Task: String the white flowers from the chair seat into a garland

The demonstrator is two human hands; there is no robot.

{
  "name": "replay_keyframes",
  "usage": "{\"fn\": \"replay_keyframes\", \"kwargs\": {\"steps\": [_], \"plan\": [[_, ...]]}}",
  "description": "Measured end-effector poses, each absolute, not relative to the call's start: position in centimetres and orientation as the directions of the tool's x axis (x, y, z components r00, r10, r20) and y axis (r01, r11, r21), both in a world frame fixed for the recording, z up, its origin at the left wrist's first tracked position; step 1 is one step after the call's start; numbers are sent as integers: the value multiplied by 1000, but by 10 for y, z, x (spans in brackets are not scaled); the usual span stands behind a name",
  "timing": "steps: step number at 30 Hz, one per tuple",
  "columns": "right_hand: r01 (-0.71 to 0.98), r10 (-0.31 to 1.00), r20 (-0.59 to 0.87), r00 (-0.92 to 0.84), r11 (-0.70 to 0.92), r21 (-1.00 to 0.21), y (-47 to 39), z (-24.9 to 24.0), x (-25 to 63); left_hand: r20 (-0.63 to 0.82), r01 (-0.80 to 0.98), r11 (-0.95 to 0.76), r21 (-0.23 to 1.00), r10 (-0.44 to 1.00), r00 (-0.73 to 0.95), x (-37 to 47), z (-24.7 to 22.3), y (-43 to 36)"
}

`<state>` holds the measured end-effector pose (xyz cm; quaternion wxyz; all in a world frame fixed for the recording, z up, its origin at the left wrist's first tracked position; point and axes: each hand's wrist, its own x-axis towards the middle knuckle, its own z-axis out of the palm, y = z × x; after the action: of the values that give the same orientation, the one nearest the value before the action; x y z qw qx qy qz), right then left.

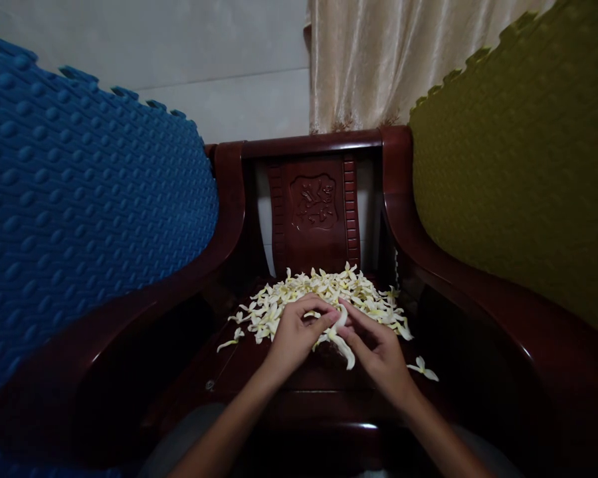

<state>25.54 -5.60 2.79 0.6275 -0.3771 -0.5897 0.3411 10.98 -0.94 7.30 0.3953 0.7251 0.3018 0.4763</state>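
Observation:
My left hand [295, 332] and my right hand [377, 345] meet over the middle of a dark wooden chair seat. Between their fingertips is a white flower [345, 352] with long curled petals. Thumb and index finger of each hand are closed in a pinch on it; part of the flower is hidden by the fingers. Just behind the hands lies a heap of similar white flowers [279, 292], pale yellow at their centres. One loose flower [422, 368] rests right of my right hand, another [230, 340] at the heap's left edge.
A small round thing [210, 385] with a thin line, perhaps thread, lies at the seat's front left. Curved wooden armrests [478, 312] flank the seat. A carved backrest [315, 206] rises behind. Blue [90, 199] and olive [518, 172] foam mats stand outside the arms.

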Motion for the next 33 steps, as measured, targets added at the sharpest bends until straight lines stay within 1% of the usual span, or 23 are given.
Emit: {"fn": "replay_keyframes", "kwargs": {"steps": [4, 12, 16, 19, 26, 29, 31, 33], "plan": [[14, 879, 471, 78, 472, -882, -58, 29, 253, 443, 44, -482, 875, 833, 331, 112, 70, -11], [51, 854, 511, 94, 509, -859, -56, 25, 250, 381, -36, -392, 919, 864, 330, 115, 67, -12], [18, 852, 508, 123, 510, -860, -59, 27, 249, 337, -70, -334, 940, 872, 355, 116, 67, -13], [-5, 865, 489, 114, 493, -870, -59, 28, 249, 329, -105, -312, 944, 873, 361, 118, 66, -15], [-130, 896, 433, 95, 443, -887, -57, 23, 247, 318, -132, -290, 948, 877, 361, 121, 62, -16], [-104, 887, 450, 103, 460, -882, -56, 23, 246, 324, -102, -308, 946, 880, 348, 122, 63, -16], [-60, 873, 472, 124, 482, -874, -55, 25, 245, 360, -58, -362, 930, 874, 327, 122, 64, -16], [-22, 856, 487, 171, 498, -867, -56, 26, 243, 430, 9, -451, 893, 857, 284, 123, 65, -18]]}}
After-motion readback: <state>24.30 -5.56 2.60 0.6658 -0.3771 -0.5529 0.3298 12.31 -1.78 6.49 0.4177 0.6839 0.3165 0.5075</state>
